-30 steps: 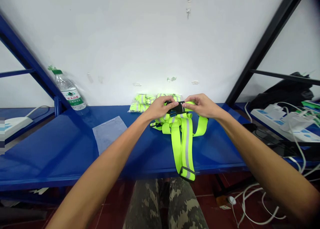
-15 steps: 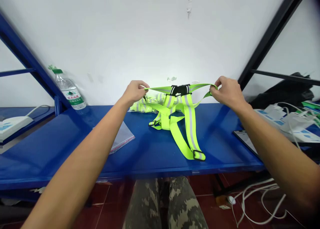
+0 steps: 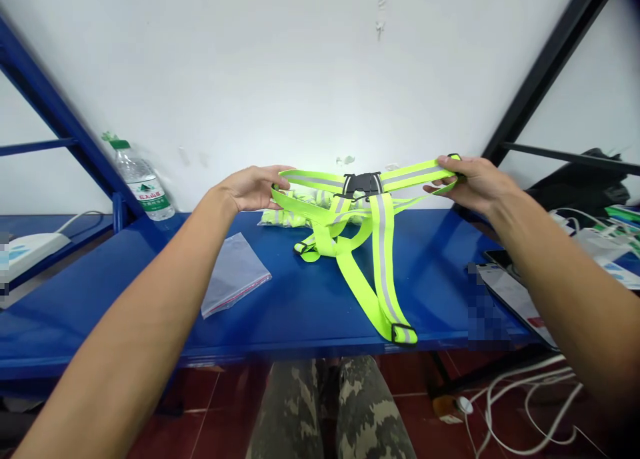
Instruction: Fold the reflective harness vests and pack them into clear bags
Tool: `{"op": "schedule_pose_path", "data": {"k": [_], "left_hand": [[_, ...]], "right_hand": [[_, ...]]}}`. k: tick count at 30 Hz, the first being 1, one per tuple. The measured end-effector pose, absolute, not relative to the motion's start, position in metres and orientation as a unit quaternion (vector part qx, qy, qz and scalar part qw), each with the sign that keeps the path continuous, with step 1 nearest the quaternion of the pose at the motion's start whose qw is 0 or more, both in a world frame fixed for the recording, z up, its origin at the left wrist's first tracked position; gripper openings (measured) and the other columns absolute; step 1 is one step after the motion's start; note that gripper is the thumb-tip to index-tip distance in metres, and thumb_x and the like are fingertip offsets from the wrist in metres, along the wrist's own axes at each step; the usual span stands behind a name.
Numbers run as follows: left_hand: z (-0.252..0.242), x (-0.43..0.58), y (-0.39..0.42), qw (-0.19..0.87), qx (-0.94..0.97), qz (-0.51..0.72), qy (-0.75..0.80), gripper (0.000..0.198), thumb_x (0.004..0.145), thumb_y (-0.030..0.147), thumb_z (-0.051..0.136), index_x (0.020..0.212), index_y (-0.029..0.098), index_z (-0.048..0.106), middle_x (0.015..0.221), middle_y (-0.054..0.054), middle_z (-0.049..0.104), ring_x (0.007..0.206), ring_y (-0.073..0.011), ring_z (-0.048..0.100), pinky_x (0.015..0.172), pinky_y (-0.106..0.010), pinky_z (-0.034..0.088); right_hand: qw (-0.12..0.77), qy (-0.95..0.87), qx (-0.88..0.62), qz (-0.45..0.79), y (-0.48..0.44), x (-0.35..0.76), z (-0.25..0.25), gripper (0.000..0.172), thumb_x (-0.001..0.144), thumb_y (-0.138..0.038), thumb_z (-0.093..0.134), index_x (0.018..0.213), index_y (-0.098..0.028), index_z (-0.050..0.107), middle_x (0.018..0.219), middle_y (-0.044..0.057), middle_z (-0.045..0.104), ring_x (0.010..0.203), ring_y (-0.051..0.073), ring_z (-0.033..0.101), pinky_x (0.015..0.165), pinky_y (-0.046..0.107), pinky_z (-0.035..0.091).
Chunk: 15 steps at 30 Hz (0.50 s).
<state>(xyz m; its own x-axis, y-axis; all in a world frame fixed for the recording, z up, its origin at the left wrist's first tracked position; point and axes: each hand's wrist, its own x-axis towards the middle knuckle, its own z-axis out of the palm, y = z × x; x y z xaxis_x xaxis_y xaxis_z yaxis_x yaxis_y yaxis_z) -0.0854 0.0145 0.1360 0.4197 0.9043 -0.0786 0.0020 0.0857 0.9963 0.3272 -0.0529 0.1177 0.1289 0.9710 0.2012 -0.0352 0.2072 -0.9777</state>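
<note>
The left hand (image 3: 253,189) hooks its fingertips loosely around one end of a fluorescent yellow reflective harness (image 3: 383,265), and the right hand (image 3: 475,182) pinches the opposite end between thumb and fingers. Together they hold it up, spread wide above the blue worktop (image 3: 100,312), a black plastic buckle (image 3: 361,184) at its centre. Its lower straps hang down and rest near the worktop's front edge. The webbing looks light, soft and limp, so the strap ends or the stiffer buckle seem the surest places to hold. A clear plastic bag (image 3: 235,275) lies left of it.
</note>
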Motion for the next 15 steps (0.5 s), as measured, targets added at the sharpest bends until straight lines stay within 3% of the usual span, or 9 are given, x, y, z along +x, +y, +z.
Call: {"op": "schedule_pose_path", "data": {"k": [2, 5, 8, 12, 13, 15], "left_hand": [[0.133, -0.084, 0.017, 0.587, 0.592, 0.382, 0.399, 0.044, 0.058, 0.003, 0.073, 0.099, 0.02, 0.066, 0.081, -0.003, 0.063, 0.071, -0.0154, 0.062, 0.076, -0.038, 0.054], [0.129, -0.077, 0.026, 0.524, 0.611, 0.42, 0.419, 0.033, 0.064, 0.01, 0.074, 0.095, 0.017, 0.065, 0.09, -0.006, 0.066, 0.081, -0.0179, 0.066, 0.083, -0.04, 0.053], [0.128, -0.066, 0.034, 0.419, 0.613, 0.481, 0.466, 0.012, 0.074, 0.018, 0.067, 0.085, 0.015, 0.062, 0.084, -0.007, 0.065, 0.075, -0.0184, 0.064, 0.077, -0.038, 0.053], [0.132, -0.056, 0.038, 0.344, 0.61, 0.517, 0.491, 0.01, 0.078, 0.024, 0.065, 0.083, 0.017, 0.061, 0.072, -0.007, 0.064, 0.068, -0.0195, 0.061, 0.069, -0.037, 0.052], [0.133, -0.055, 0.038, 0.35, 0.605, 0.518, 0.494, 0.011, 0.077, 0.025, 0.066, 0.082, 0.017, 0.061, 0.071, -0.007, 0.064, 0.068, -0.02, 0.061, 0.068, -0.037, 0.052], [0.135, -0.055, 0.036, 0.382, 0.59, 0.519, 0.486, 0.014, 0.074, 0.026, 0.069, 0.082, 0.016, 0.063, 0.072, -0.007, 0.063, 0.068, -0.0198, 0.061, 0.068, -0.037, 0.052]], "right_hand": [[0.599, -0.497, -0.45, 0.437, -0.054, 0.329, 0.114, 0.017, 0.079, -0.026, 0.076, 0.077, -0.019, 0.061, 0.077, 0.007, 0.066, 0.079, 0.017, 0.063, 0.084, 0.039, 0.053], [0.568, -0.533, -0.445, 0.442, -0.058, 0.331, 0.111, 0.028, 0.064, -0.023, 0.083, 0.086, -0.019, 0.064, 0.092, 0.008, 0.071, 0.086, 0.02, 0.066, 0.079, 0.038, 0.051], [0.432, -0.621, -0.503, 0.418, -0.064, 0.328, 0.113, 0.043, 0.051, -0.024, 0.089, 0.089, -0.02, 0.069, 0.087, 0.004, 0.072, 0.076, 0.018, 0.065, 0.074, 0.035, 0.051], [0.179, -0.725, -0.592, 0.304, -0.07, 0.319, 0.122, 0.025, 0.06, -0.035, 0.085, 0.075, -0.021, 0.071, 0.07, 0.001, 0.067, 0.063, 0.017, 0.059, 0.059, 0.031, 0.047], [0.149, -0.736, -0.604, 0.266, -0.069, 0.318, 0.122, 0.021, 0.062, -0.035, 0.083, 0.071, -0.021, 0.069, 0.065, 0.0, 0.064, 0.061, 0.017, 0.057, 0.057, 0.031, 0.045], [0.181, -0.743, -0.626, 0.153, -0.066, 0.319, 0.121, 0.017, 0.061, -0.029, 0.081, 0.064, -0.021, 0.067, 0.058, -0.001, 0.059, 0.06, 0.017, 0.054, 0.056, 0.03, 0.041]]}}
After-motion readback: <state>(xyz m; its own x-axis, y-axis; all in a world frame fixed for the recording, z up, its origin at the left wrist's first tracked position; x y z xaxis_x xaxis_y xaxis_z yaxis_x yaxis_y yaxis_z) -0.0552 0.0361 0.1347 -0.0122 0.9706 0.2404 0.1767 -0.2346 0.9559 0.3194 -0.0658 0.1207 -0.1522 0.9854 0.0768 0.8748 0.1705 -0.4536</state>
